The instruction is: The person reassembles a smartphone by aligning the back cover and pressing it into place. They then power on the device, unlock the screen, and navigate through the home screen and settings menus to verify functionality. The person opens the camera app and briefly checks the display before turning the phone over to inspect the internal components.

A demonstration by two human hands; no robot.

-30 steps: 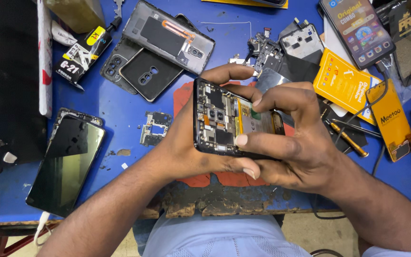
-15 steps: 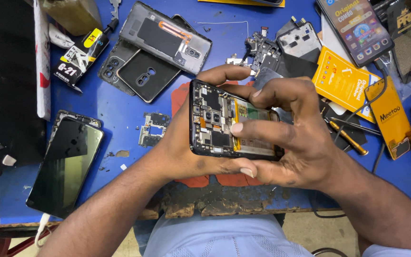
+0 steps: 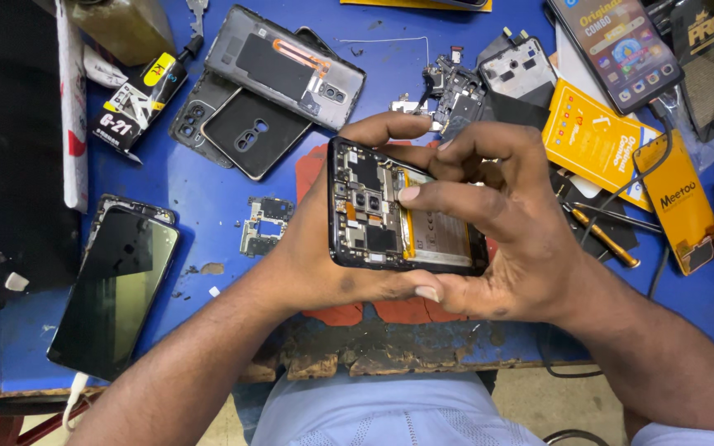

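- Phone [image 3: 390, 211] with its back off sits clamped between both hands, just above the red mat [image 3: 357, 312] at the near edge of the blue bench [image 3: 208, 190]; I see its circuit board and battery bare.
- Left hand [image 3: 316, 256] is wrapped around the camera end from behind, thumb curled over the top edge; I judge a slackened grasp would drop the phone onto the mat or off the worn bench lip.
- Right hand [image 3: 506, 223] grasps the other end, one finger laid across the battery; I think hard pressure there could dent the cell or bend a thin cable.
- Bare skin on the open board could, I reckon, leave grease or a static spark.
- Loose small board [image 3: 262, 225] lies just beside the left wrist; I fear a forearm sweep would knock it toward the dark-screened phone [image 3: 113, 289] lying face up.
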